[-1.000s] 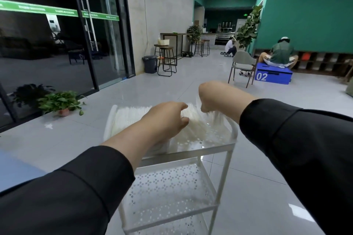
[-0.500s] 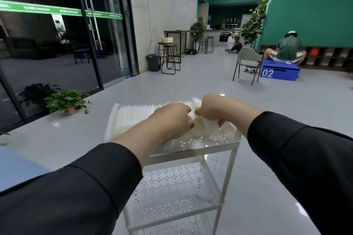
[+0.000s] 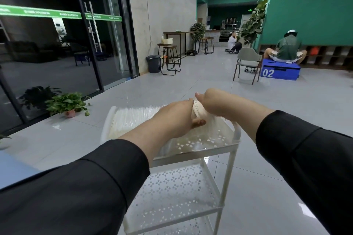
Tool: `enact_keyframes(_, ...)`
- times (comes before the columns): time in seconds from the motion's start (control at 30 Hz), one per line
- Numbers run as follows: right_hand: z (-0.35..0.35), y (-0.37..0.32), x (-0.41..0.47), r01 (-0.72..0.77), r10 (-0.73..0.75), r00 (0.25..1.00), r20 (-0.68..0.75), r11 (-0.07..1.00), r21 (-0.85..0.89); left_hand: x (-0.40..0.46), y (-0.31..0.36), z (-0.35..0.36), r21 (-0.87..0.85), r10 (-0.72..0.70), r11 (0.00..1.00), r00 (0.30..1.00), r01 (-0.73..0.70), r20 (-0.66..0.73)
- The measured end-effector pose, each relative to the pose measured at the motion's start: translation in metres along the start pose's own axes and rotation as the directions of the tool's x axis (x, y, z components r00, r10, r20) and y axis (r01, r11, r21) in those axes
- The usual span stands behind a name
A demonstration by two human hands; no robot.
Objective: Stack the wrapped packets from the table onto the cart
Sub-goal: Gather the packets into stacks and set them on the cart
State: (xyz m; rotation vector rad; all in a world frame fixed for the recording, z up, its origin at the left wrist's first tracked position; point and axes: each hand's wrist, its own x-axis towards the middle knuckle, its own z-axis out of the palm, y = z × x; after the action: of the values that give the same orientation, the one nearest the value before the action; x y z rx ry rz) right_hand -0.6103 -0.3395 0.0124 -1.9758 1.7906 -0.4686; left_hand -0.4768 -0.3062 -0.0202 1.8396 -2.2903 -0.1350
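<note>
Both hands hold one wrapped packet point(image 3: 197, 110) over the cart point(image 3: 210, 143) top's far right corner: left hand point(image 3: 175, 118) & right hand point(image 3: 212, 103) curled round it.

Readable text you can log: white "02" on the front face of the blue box point(image 3: 279, 70) at the far right, beside the grey chair point(image 3: 248, 63). The green strip point(image 3: 57, 14) across the glass doors carries white lettering, mirrored and too small to read. A small green lit sign point(image 3: 250, 10) hangs high at the back of the hall, its symbol too small to make out. No other text you can read.
</note>
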Motion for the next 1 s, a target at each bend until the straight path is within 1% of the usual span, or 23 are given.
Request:
enact_keyframes(0.07, -0.008, 0.006, 0.004, 0.096, -0.098, 0.989, -0.111, 0.995, -0.023, -0.001, 0.002, 0.000, -0.007, -0.009, 1.000, 1.000, 0.009, 0.008)
enact_keyframes(0.13, -0.017, 0.016, 0.008, 0.201, -0.187, 0.945, -0.269, 0.979, 0.026, -0.002, 0.005, -0.001, -0.028, -0.009, 1.000, 1.000, 0.009, -0.006)
enact_keyframes(0.17, -0.021, 0.023, 0.011, 0.240, -0.206, 0.918, -0.339, 0.969, 0.063, -0.003, 0.006, -0.001, -0.034, -0.007, 0.999, 1.000, 0.007, -0.010)
enact_keyframes(0.2, -0.024, 0.030, 0.011, 0.254, -0.203, 0.907, -0.368, 0.963, 0.093, -0.004, 0.008, -0.001, -0.030, -0.003, 1.000, 1.000, 0.003, -0.009)
enact_keyframes(0.23, -0.025, 0.038, 0.011, 0.236, -0.176, 0.916, -0.360, 0.963, 0.132, -0.004, 0.009, -0.001, -0.018, 0.005, 1.000, 1.000, -0.005, -0.004)
enact_keyframes(0.27, -0.025, 0.048, 0.013, 0.194, -0.123, 0.943, -0.308, 0.958, 0.210, -0.004, 0.012, -0.001, -0.005, 0.013, 1.000, 1.000, -0.013, 0.005)
enact_keyframes(0.33, -0.018, 0.065, 0.017, 0.044, -0.002, 0.995, -0.104, 0.914, 0.403, -0.003, 0.016, 0.001, 0.008, 0.014, 1.000, 0.999, -0.014, 0.039)
enact_keyframes(0.37, -0.015, 0.073, 0.018, -0.027, 0.030, 1.000, 0.001, 0.872, 0.489, -0.002, 0.019, 0.001, 0.012, 0.005, 1.000, 0.998, -0.006, 0.058)
enact_keyframes(0.4, -0.013, 0.077, 0.017, -0.064, 0.038, 0.998, 0.059, 0.832, 0.551, -0.001, 0.022, 0.002, 0.017, -0.006, 1.000, 0.997, 0.005, 0.075)
enact_keyframes(0.47, -0.011, 0.081, 0.017, -0.068, 0.028, 0.997, 0.073, 0.770, 0.635, 0.001, 0.025, 0.003, 0.031, -0.026, 0.999, 0.996, 0.024, 0.090)
enact_keyframes(0.53, -0.011, 0.082, 0.016, -0.040, 0.005, 0.999, 0.054, 0.744, 0.667, 0.003, 0.026, 0.003, 0.036, -0.031, 0.999, 0.995, 0.028, 0.093)
enact_keyframes(0.63, -0.009, 0.080, 0.017, -0.005, -0.012, 1.000, 0.021, 0.752, 0.659, 0.005, 0.026, 0.005, 0.042, -0.024, 0.999, 0.994, 0.019, 0.111)
enact_keyframes(0.67, -0.008, 0.079, 0.016, -0.017, -0.012, 0.999, 0.039, 0.746, 0.666, 0.006, 0.025, 0.006, 0.044, -0.023, 0.999, 0.994, 0.019, 0.105)
enact_keyframes(0.77, -0.003, 0.072, 0.010, -0.107, -0.020, 0.984, 0.179, 0.732, 0.673, 0.007, 0.025, 0.005, 0.066, -0.028, 0.998, 0.996, 0.023, 0.086)
enact_keyframes(0.83, -0.001, 0.068, 0.009, -0.148, -0.023, 0.971, 0.236, 0.721, 0.677, 0.008, 0.025, 0.003, 0.103, -0.035, 0.994, 0.996, 0.025, 0.088)
enact_keyframes(0.9, 0.000, 0.066, 0.009, -0.152, -0.031, 0.969, 0.247, 0.711, 0.686, 0.010, 0.026, 0.002, 0.114, -0.043, 0.993, 0.992, 0.030, 0.117)
enact_keyframes(1.0, 0.001, 0.067, 0.012, -0.159, -0.025, 0.969, 0.246, 0.698, 0.698, 0.014, 0.027, 0.001, 0.051, -0.052, 0.998, 0.982, 0.043, 0.182)
